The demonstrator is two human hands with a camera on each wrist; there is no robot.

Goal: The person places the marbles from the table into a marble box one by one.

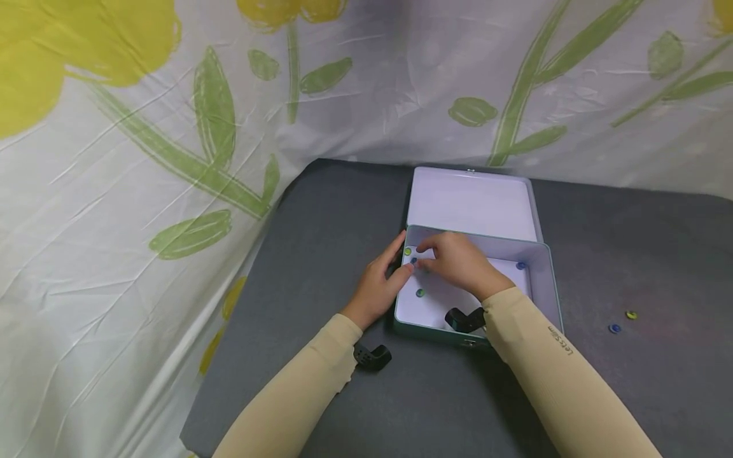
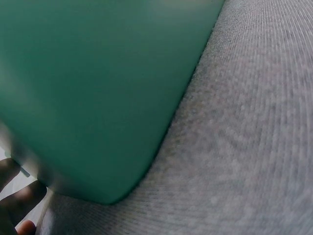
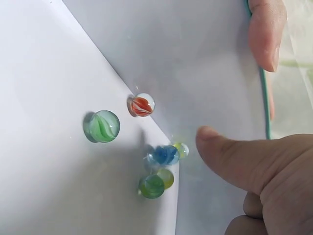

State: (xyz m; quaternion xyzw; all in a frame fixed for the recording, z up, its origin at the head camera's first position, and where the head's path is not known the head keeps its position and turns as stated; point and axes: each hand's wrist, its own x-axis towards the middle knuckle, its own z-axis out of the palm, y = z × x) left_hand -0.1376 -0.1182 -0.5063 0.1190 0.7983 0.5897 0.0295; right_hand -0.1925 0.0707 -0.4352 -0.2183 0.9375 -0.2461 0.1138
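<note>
A green tin box [image 1: 435,331] with a white inside lies on the table. My left hand [image 1: 375,286] holds its left wall, thumb over the rim and fingers along the outside. My right hand [image 1: 458,261] is inside the box near the far left corner, thumb and forefinger spread with nothing seen between them. Below it, in the right wrist view, a blurred blue marble [image 3: 166,154] is grouped with a dark green marble [image 3: 151,187] and yellowish ones. An orange-red marble [image 3: 143,105] and a pale green marble [image 3: 104,126] lie nearby. Another blue marble [image 1: 521,266] is near the box's right wall.
The box's hinged white lid [image 1: 469,197] lies folded back behind it. To the right, a blue marble [image 1: 614,329] and a yellow marble [image 1: 631,315] lie on the grey tabletop [image 1: 647,254]. A flower-printed curtain [image 1: 378,121] hangs behind and left.
</note>
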